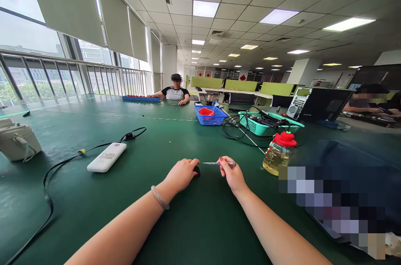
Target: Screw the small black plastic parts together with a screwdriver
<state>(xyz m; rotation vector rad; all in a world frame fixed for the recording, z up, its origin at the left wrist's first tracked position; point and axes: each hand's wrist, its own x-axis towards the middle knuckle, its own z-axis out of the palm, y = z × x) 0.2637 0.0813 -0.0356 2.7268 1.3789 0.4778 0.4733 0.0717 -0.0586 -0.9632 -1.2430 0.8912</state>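
Observation:
My left hand is closed around a small black object; most of it is hidden under the fingers, and its kind does not show. A pale bracelet circles my left wrist. Opposite, my right hand pinches a slim screwdriver with a see-through handle. Its thin metal shaft points left, toward the fingertips of my left hand, with a small gap between the tip and the fingers. Both hands are low over the green tabletop.
A white power bank-like device and a black cable lie left, near a beige case. Ahead are a blue basket and a teal basket with cables. A red-lidded jar stands right. A person sits across.

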